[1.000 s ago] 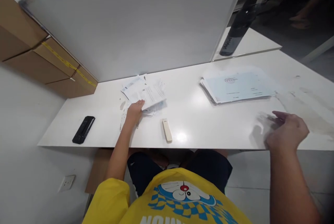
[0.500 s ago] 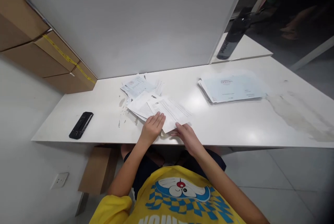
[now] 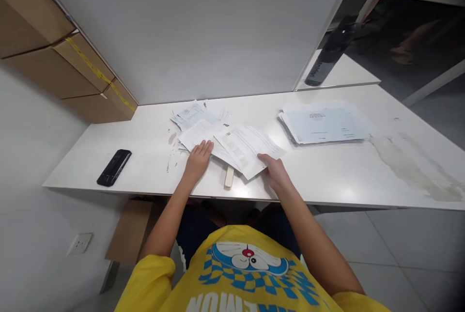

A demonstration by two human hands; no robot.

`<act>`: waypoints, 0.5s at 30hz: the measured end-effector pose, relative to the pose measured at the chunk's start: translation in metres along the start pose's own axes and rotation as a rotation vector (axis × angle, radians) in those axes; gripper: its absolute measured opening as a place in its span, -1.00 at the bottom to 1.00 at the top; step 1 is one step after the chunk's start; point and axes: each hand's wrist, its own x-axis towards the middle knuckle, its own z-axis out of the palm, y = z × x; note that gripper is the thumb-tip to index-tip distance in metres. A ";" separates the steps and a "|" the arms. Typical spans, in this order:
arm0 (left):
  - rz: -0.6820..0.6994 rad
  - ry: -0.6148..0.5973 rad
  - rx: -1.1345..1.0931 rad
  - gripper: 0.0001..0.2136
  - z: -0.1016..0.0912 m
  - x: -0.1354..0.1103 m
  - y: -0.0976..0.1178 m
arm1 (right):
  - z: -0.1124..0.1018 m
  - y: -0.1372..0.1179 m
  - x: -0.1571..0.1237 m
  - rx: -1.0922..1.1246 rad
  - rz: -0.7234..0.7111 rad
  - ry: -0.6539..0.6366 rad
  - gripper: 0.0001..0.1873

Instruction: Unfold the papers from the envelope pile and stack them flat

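Observation:
My right hand (image 3: 275, 170) pinches the near right corner of a printed paper sheet (image 3: 247, 147), thumb on top. Flat on the left edge of the white papers (image 3: 198, 132) under that sheet rests my left hand (image 3: 199, 156), fingers stretched out. A small cream-coloured bar (image 3: 228, 178) sticks out from beneath the papers near the desk's front edge; its far end is hidden. Behind, several loose bluish papers (image 3: 191, 114) lie overlapping.
A neat stack of bluish papers (image 3: 327, 125) lies to the right on the white desk (image 3: 152, 157). At left is a black phone-like object (image 3: 114, 167). Cardboard boxes (image 3: 82, 79) stand by the wall; a dark bottle (image 3: 323, 62) stands beyond the grey panel (image 3: 203, 31).
My right hand has moved right and slightly away from me, taking the printed sheet along. My left hand has shifted left, and the cream bar now shows more.

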 end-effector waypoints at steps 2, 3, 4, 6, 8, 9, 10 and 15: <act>0.033 -0.046 -0.018 -0.53 0.000 0.000 0.001 | -0.010 -0.005 -0.003 0.018 -0.017 0.033 -0.53; 0.040 -0.063 -0.022 -0.50 -0.001 -0.001 0.002 | -0.014 -0.007 -0.006 0.022 -0.020 0.049 -0.55; 0.039 -0.077 -0.022 -0.46 -0.002 -0.001 0.003 | -0.017 -0.010 -0.009 0.023 -0.021 0.065 -0.57; 0.022 -0.101 -0.020 -0.37 -0.003 -0.001 0.003 | -0.019 -0.016 -0.015 0.009 -0.017 0.093 -0.60; 0.004 -0.116 -0.024 -0.32 -0.003 0.003 -0.001 | -0.019 -0.021 -0.020 -0.024 -0.004 0.095 -0.60; -0.001 -0.116 -0.029 -0.33 -0.002 0.006 -0.004 | -0.018 -0.022 -0.021 -0.045 0.005 0.087 -0.59; -0.002 -0.110 -0.036 -0.35 -0.001 0.010 -0.008 | -0.017 -0.023 -0.022 -0.063 0.010 0.079 -0.58; -0.011 -0.052 -0.079 -0.54 0.001 0.031 -0.028 | -0.015 -0.021 -0.021 -0.072 0.006 0.079 -0.44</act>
